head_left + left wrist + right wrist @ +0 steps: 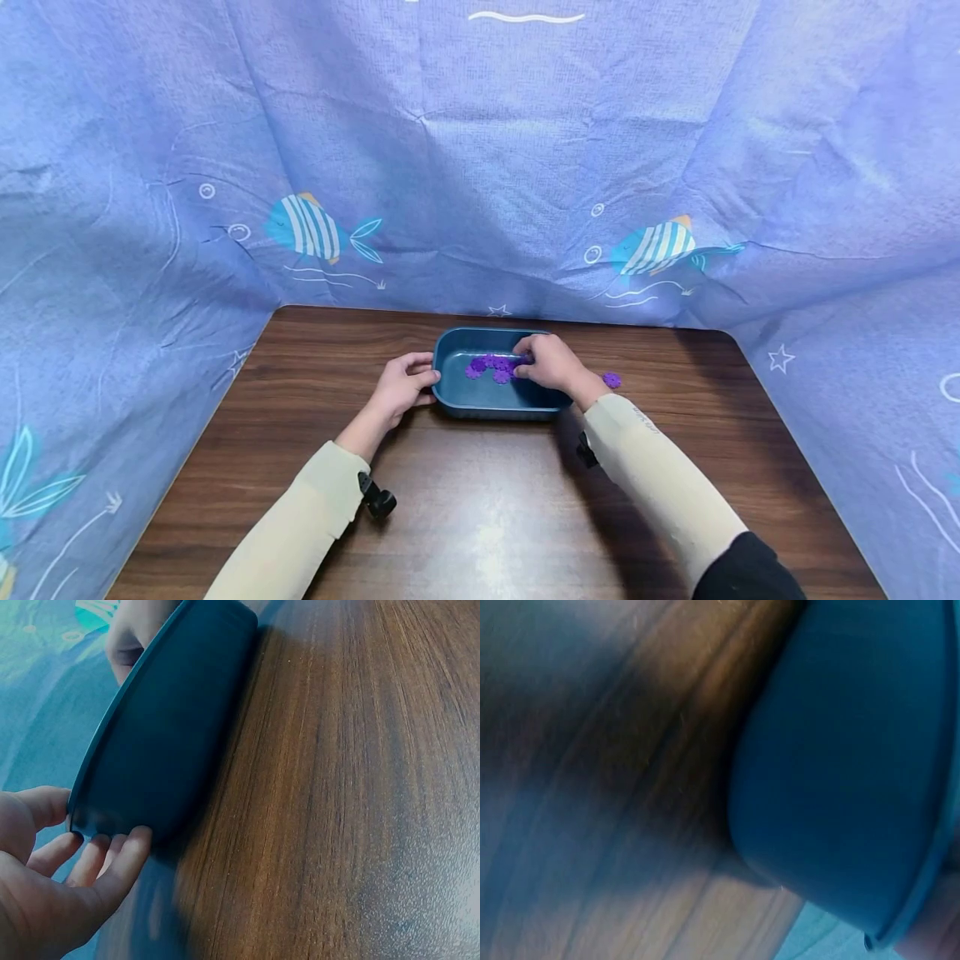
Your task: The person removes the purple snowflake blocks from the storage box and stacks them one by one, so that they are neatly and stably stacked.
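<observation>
A dark blue oblong plastic basin (480,410) stands near the back of the wooden table. My left hand (405,385) grips its left end, thumb at the rim and fingers against the outer wall, as the left wrist view also shows. Several purple notched discs (501,377) lie together on the basin's floor. Over the right side my right hand (553,363) reaches in, fingers bent down at the right edge of the discs. Purple shows between its thumb and fingers; whether a disc is pinched there is unclear. In the right wrist view the basin wall (840,765) hides most of that hand.
One purple notched disc (612,380) lies on the table (480,500) to the right of the basin, beside the right wrist. A blue cloth with printed fish (480,167) hangs behind the table's back edge and along both sides.
</observation>
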`<state>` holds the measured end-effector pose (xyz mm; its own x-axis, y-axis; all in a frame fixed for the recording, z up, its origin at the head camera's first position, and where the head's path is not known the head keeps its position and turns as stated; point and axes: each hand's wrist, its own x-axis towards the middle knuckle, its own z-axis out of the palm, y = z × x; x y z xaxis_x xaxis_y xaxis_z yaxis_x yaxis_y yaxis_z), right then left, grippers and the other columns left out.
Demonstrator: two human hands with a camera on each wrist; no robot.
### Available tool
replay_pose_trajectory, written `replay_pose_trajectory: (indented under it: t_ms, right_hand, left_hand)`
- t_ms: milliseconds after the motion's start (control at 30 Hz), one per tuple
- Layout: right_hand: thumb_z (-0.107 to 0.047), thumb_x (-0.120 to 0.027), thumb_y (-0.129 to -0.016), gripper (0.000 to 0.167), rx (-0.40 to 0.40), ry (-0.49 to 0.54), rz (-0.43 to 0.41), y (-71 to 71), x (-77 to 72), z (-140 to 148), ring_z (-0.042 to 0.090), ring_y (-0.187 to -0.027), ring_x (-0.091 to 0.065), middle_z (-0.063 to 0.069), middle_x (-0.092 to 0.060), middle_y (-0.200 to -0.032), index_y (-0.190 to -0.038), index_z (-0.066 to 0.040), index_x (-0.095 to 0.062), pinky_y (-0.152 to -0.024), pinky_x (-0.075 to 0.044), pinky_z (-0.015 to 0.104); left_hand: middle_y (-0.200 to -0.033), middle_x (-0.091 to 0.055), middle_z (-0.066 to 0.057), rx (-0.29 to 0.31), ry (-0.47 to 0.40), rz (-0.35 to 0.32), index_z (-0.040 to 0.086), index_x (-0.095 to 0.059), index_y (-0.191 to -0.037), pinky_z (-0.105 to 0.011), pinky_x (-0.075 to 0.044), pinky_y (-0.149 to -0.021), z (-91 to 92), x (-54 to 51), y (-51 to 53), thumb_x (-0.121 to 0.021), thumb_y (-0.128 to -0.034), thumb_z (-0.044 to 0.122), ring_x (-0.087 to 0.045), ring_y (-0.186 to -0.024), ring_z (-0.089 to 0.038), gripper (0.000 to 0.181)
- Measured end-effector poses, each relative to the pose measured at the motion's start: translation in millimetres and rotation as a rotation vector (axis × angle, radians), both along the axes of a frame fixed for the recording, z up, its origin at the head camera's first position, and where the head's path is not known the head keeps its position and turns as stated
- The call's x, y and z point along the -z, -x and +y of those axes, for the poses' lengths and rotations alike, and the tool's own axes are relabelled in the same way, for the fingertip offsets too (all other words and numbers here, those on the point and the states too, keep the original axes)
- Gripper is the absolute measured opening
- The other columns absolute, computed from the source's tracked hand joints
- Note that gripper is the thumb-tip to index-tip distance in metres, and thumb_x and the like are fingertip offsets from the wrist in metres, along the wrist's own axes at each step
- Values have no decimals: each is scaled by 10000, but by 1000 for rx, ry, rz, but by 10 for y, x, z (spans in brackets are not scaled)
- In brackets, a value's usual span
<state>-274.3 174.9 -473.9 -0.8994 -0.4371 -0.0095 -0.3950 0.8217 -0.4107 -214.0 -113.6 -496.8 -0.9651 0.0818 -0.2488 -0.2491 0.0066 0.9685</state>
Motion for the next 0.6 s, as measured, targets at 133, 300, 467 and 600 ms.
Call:
replay_pose_trajectory:
  t_ms: [133, 300, 467, 600]
  right_hand:
    - [-220, -819, -882, 314, 33, -66, -15, -12, 73, -76, 240, -1048, -687, 84, -754, -1144, -1157, -80, -763, -972, -564, 445]
    - [-207, -815, -886, 290, 68, -111, -30, -15, 141, -119, 264, -1139, -663, 93, -730, -1202, -1149, -93, -771, -1017, -543, 457]
    - [-193, -823, -879, 258, 94, -98, -31, 5, 174, -133, 248, -1122, -667, 71, -739, -1184, -1121, -108, -787, -1016, -545, 454]
    - [-195, -827, -875, 217, 107, -86, -31, 7, 189, -133, 231, -1083, -680, 32, -760, -1132, -1080, -132, -796, -990, -556, 447]
  left_hand:
    - [-1357, -571, -299, 10, -3, 1, -40, -529, -1431, -468, -634, -851, -5, 7, 3, -646, -980, 8, -657, -1119, -339, 468]
    - [-1367, -559, -307, 20, -4, 0, -55, -515, -1441, -457, -634, -854, -12, 6, 9, -647, -981, 11, -652, -1115, -322, 483]
    - [-1360, -565, -295, 14, -3, -3, -54, -518, -1439, -447, -638, -843, -19, 8, 13, -645, -983, 7, -649, -1122, -330, 477]
    - [-1347, -576, -272, 8, 1, -12, -37, -530, -1435, -432, -642, -828, -18, 3, 12, -651, -982, 11, -656, -1107, -314, 471]
